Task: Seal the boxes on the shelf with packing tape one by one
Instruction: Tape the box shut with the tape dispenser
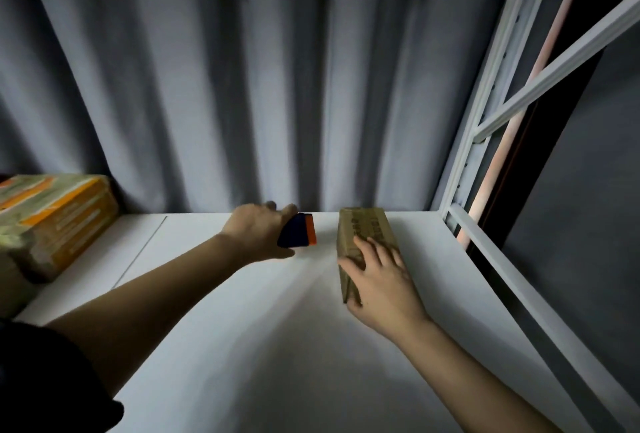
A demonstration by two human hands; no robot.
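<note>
Taped box stack (pixel 52 221) cut off at left edge, blurred.

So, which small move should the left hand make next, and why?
Probably it should carry the tape dispenser right, onto the far end of the brown box. The left hand grips it beside the box, apart from it, while the right hand already rests on the near end.

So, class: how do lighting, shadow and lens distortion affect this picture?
Head view: dim, cool light; the left hand and right hand cast soft shadows on the white shelf; wide-angle lens splays the shelf frame outward; the stacked boxes at the left edge look blurred.
</note>
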